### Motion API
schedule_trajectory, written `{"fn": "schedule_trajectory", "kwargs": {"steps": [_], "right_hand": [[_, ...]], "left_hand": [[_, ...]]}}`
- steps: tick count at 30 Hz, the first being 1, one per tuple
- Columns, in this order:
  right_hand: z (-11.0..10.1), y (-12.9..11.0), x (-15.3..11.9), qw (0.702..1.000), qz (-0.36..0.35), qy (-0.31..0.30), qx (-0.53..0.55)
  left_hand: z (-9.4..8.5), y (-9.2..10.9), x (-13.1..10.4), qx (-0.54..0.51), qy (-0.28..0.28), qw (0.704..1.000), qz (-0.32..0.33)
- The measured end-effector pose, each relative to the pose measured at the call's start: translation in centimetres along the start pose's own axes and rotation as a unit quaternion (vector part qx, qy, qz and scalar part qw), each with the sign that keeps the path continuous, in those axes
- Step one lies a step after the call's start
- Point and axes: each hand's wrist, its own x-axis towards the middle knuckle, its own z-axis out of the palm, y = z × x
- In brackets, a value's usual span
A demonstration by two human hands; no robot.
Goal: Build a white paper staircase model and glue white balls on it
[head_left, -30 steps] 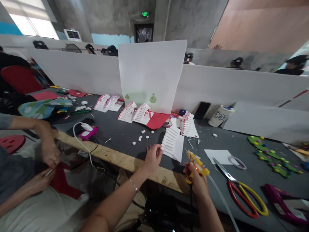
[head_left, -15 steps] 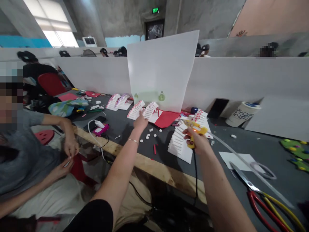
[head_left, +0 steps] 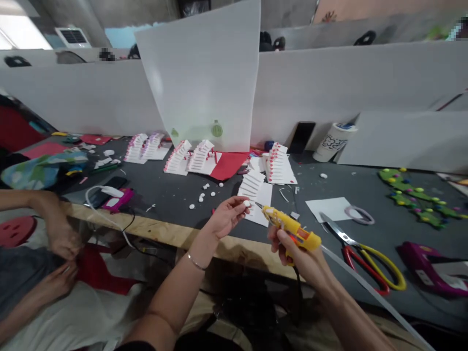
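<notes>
On the table by the glue gun (head_left: 292, 224) | scissors (head_left: 350, 241) overlapping card (head_left: 329, 207)

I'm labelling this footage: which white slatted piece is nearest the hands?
The front slatted piece, partly behind the left hand and yellow glue gun; the others sit farther back.

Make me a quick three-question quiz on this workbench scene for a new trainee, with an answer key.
1. What does the right hand hold? A) a hammer, B) a yellow glue gun, C) a paintbrush.
2. True or false: the left hand pinches a small white piece close to the tip of the glue gun.
3. Fill in the blank: the scissors have one red handle and one ____ handle.

Key: 1. B; 2. True; 3. yellow.
</notes>
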Motion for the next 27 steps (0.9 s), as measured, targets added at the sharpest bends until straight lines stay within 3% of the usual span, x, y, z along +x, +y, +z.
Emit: {"fn": "schedule_trajectory", "kwargs": {"steps": [11,27], "right_hand": [[-0.3,2.6,-1.7,0.995,-0.053,-0.010,-0.084],[-0.3,2.2,-1.5,0.982,-0.075,-0.001,-0.172]], "left_hand": [[1.4,-1.4,-0.7,-0.030,0.000,0.999,-0.040],[1.7,-1.5,-0.9,-0.037,0.000,0.998,-0.046]]}}
